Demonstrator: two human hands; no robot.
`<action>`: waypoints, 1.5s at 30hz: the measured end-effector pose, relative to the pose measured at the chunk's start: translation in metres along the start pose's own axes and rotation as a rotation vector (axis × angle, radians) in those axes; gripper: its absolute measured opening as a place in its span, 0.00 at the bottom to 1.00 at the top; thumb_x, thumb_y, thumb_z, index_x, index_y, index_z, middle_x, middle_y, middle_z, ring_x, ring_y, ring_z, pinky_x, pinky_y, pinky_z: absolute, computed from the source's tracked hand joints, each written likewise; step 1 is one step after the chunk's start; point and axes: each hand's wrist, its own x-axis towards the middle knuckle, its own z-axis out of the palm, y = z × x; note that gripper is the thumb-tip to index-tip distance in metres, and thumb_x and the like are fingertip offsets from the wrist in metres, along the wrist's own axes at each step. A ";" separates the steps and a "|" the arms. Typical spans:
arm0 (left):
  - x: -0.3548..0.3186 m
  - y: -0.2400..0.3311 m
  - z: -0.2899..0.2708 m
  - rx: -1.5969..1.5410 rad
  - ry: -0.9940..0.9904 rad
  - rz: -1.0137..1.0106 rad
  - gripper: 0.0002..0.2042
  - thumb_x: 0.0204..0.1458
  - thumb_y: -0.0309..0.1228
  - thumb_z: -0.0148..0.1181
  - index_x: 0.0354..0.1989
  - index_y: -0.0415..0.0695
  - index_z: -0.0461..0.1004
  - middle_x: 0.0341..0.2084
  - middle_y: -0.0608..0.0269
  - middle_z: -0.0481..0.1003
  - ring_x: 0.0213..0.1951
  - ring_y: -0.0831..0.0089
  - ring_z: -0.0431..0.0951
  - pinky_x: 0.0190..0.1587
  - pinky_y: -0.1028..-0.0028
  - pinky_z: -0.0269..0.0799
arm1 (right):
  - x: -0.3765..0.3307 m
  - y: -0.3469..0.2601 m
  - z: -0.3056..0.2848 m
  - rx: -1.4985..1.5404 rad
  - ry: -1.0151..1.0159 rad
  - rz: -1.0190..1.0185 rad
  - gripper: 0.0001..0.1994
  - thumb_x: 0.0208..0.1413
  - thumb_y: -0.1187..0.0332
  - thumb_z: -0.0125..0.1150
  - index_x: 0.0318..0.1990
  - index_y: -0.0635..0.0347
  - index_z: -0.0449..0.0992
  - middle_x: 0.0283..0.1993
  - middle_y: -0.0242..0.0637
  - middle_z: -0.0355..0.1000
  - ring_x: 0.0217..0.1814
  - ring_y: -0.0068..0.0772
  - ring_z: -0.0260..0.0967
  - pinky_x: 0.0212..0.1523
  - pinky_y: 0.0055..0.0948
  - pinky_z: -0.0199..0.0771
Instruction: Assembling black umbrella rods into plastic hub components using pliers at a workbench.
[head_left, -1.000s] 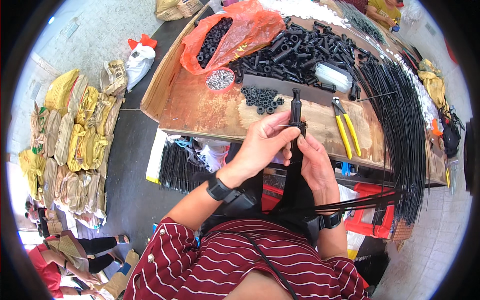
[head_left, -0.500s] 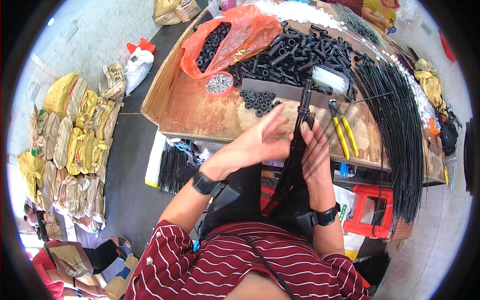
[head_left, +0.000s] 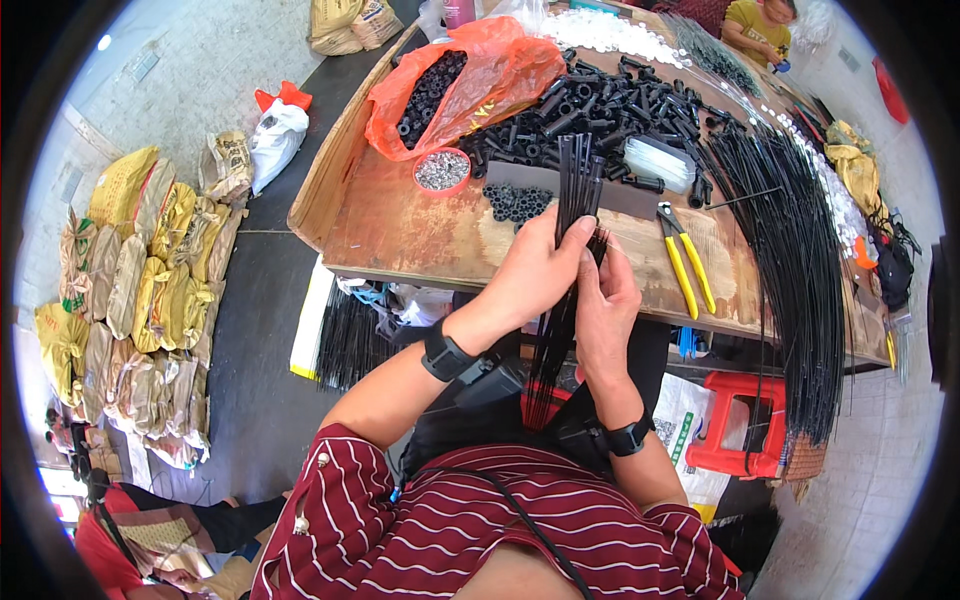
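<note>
Gripping a bundle of thin black rods point(head_left: 572, 250), left hand point(head_left: 537, 272) fingers wrapped shut, right hand point(head_left: 606, 310) fingers closed around it

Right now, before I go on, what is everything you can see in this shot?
Bundle of thin black rods: one, black, held upright between both hands.
Wooden worktable: one, brown, ahead.
Orange plastic bag of black parts: one, table's far left.
Small round bowl of silvery bits: one, beside the bag.
Heap of black tube pieces: many, table centre.
Yellow-handled pliers: one, right of the hands.
Long black rods: many, draped over the table's right.
Red plastic stool: one, under the table.
Yellow sacks: many, floor at left.
Left hand, right hand: gripping the bundle.
</note>
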 end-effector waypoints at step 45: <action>0.001 -0.011 -0.028 -0.734 0.052 -0.099 0.08 0.53 0.31 0.63 0.39 0.43 0.76 0.31 0.72 0.76 0.33 0.86 0.73 0.36 0.83 0.69 | 0.027 -0.013 -0.010 -0.054 -0.348 0.094 0.06 0.55 0.70 0.62 0.35 0.63 0.76 0.30 0.21 0.70 0.32 0.11 0.63 0.33 0.15 0.64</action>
